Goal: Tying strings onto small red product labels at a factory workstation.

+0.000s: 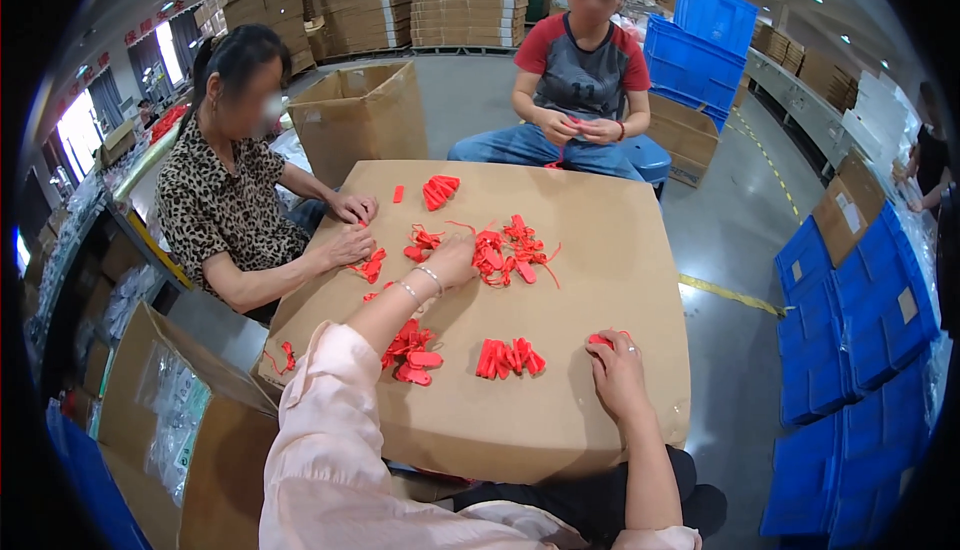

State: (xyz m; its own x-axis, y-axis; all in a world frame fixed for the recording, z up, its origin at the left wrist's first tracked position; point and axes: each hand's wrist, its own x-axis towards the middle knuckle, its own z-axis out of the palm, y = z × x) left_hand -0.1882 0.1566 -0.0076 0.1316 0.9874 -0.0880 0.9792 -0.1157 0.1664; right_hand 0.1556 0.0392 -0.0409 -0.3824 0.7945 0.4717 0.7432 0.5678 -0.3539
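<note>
My left hand (pixel 453 261) reaches over the middle of the cardboard-topped table, at the edge of a loose pile of red corded pieces (pixel 524 241). Its fingers are mostly hidden behind the back of the hand, so I cannot see whether they grip a piece. At the right side of the tabletop, my right hand (pixel 619 374) is closed on a small red corded piece (pixel 599 341). Between my arms lies a neat row of flat red pieces (pixel 510 358). Another heap of red pieces (pixel 410 352) sits beside my left forearm.
Two co-workers sit at the table, at left (pixel 235 170) and far side (pixel 585 70), both handling red pieces. More red pieces (pixel 440 191) lie near the far edge. Blue crates (pixel 880 300) stand at right, an open carton (pixel 360 115) behind, and another carton (pixel 225 465) at near left.
</note>
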